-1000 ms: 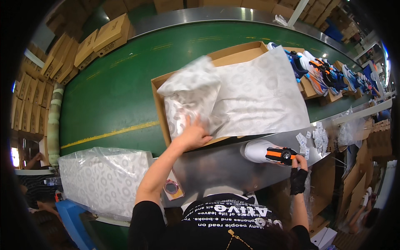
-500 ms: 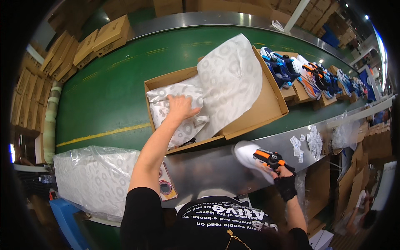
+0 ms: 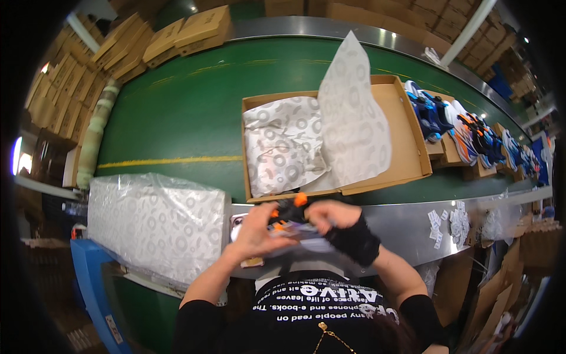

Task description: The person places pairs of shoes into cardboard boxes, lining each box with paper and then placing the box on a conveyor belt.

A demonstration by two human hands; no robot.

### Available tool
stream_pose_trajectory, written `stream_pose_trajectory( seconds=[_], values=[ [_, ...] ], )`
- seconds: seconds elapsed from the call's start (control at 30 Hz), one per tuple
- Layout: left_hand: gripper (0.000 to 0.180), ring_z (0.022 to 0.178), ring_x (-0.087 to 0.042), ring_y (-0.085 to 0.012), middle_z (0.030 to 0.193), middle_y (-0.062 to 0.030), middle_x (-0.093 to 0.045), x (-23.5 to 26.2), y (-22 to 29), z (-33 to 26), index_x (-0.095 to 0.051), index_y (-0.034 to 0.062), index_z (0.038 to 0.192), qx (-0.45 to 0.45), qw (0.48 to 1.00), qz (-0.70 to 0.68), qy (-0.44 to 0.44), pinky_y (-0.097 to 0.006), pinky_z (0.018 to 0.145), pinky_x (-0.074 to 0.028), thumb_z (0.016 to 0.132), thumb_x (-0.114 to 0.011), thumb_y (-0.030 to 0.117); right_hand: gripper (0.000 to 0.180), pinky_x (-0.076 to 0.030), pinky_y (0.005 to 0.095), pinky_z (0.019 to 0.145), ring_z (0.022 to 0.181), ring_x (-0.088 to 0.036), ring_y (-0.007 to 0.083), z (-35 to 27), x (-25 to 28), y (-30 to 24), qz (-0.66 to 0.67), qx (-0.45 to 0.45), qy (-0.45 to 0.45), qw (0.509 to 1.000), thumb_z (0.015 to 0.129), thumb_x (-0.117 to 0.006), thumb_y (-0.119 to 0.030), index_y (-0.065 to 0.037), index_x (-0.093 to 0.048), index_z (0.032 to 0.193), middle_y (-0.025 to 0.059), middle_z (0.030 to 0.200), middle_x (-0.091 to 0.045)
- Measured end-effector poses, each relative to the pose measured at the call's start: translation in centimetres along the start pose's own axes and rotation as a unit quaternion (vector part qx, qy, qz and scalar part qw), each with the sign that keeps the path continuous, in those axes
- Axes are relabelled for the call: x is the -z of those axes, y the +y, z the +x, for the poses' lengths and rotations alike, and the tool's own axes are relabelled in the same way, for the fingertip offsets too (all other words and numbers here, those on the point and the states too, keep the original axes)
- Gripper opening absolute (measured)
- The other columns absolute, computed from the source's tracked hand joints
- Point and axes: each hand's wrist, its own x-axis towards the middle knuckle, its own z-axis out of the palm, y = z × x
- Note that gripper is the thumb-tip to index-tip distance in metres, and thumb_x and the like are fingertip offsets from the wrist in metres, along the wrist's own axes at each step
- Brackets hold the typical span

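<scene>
The left hand (image 3: 258, 235) curves its thumb and fingers around one side of a black, orange and white shoe (image 3: 288, 210), which is raised over the metal worktop (image 3: 401, 221), just by the near edge of an open cardboard box (image 3: 404, 133). The right hand (image 3: 330, 216), in a black fingerless glove (image 3: 355, 241), is at the shoe's other side with its fingers curled; they are blurred, so whether they grip it cannot be told. The box lies on a green belt (image 3: 177, 121), its left half filled by printed tissue paper (image 3: 282, 147), with a loose flap (image 3: 355, 112) of the same paper rising beside it, and bare cardboard at the right. A plastic-covered stack of printed paper (image 3: 156, 221) is left of the left hand. Small white slips (image 3: 458, 224) lie on the worktop to the right, and beyond the box stands a row of colourful shoes (image 3: 460, 133) on cartons.
</scene>
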Motion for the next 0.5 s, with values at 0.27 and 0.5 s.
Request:
stream_pose_trajectory(
  seconds=[0.27,0.5],
  values=[
    [0.074,0.088,-0.054,-0.0142,0.096,-0.0077,-0.055,5.8,-0.7,-0.3,-0.04,-0.0011,0.111,0.077,0.89,-0.391,0.22,-0.027,0.079,-0.045,0.049,-0.079,0.0,0.052,-0.04,0.0234,0.045,0.048,-0.044,0.0093,5.0,2.2,8.6,0.062,-0.164,0.143,0.974,0.081,-0.049,-0.005,-0.008,-0.029,0.129,0.0089,0.117,-0.047],
    [0.067,0.085,-0.054,-0.0141,0.094,-0.0073,-0.055,4.0,-2.7,4.3,-0.042,0.0008,0.106,0.069,0.861,-0.428,0.266,-0.027,0.076,-0.046,0.05,-0.077,0.0,0.064,-0.036,0.0204,0.039,0.05,-0.044,0.0084,0.1,5.0,11.2,0.223,-0.318,0.29,0.875,0.079,-0.036,0.005,-0.004,-0.006,0.134,0.0183,0.128,-0.032]
  ],
)
